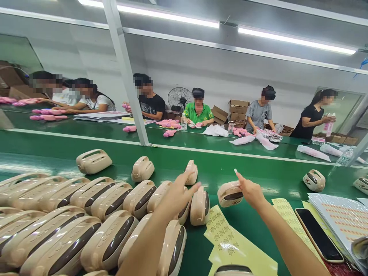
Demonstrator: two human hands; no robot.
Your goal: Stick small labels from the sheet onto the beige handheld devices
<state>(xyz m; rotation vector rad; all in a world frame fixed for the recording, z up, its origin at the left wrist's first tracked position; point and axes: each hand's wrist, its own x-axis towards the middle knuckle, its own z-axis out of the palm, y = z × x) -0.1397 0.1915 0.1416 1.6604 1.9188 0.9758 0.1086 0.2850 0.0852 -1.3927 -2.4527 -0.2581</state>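
Observation:
My right hand (250,190) has its fingers at the handle end of a beige plastic device (227,191) with a dark oval panel, which tilts over the green surface. One finger of that hand points upward. My left hand (181,193) is stretched out with its fingers apart, over the end of a row of similar devices. Near its fingertips stand one beige device (191,171) behind and another upright device (199,207) beside it. Whether the left hand touches either of them I cannot tell. My left forearm hides part of the row.
Rows of beige devices (109,237) fill the left side. Yellow sticker sheets (230,245), a phone (319,234) and printed sheets (342,218) lie on the right. More devices stand along the green belt (267,172). Several people work across a divider with pink items (169,123).

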